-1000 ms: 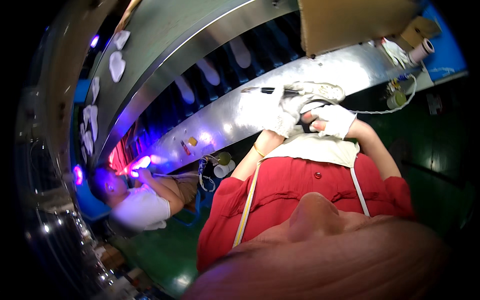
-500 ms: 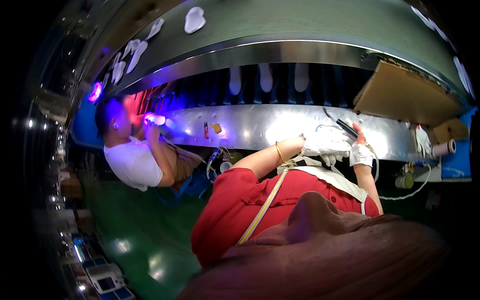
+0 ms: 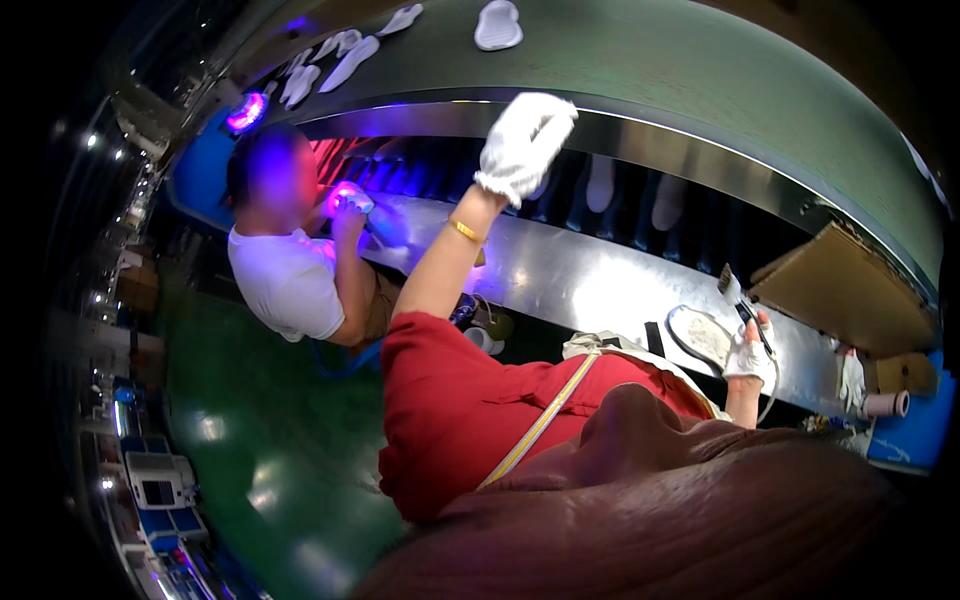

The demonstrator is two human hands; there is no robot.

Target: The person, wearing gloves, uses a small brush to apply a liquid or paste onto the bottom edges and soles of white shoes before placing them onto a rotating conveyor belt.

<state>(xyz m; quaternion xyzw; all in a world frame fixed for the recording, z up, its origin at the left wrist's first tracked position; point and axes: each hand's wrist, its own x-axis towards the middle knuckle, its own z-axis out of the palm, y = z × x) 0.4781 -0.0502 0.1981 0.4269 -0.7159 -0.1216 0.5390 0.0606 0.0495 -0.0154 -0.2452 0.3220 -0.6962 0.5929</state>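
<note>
My left hand [image 3: 525,148], in a white glove, reaches out over the metal edge of the green belt. A gap shows between its thumb and fingers, with nothing seen in it. In my right hand [image 3: 748,358], whose white glove leaves fingertips bare, is a brush [image 3: 730,287] with a dark handle and a pale tube or cord trailing from it. Beside that hand, a shoe sole [image 3: 698,334] with a whitish face and dark rim lies on the metal bench [image 3: 590,285]. A pale sole [image 3: 498,25] rests on the belt beyond my left hand.
Several white soles [image 3: 350,64] lie on the green belt [image 3: 640,55] at far left. Beneath it, more soles [image 3: 600,184] sit on a dark roller rack. A cardboard sheet [image 3: 840,285] leans at right. To the left, a co-worker [image 3: 285,275] sits near a glowing lamp [image 3: 246,112].
My left hand has moved from beside my right hand out to the belt's edge. The sole on the bench has come into sight. The whole view has shifted.
</note>
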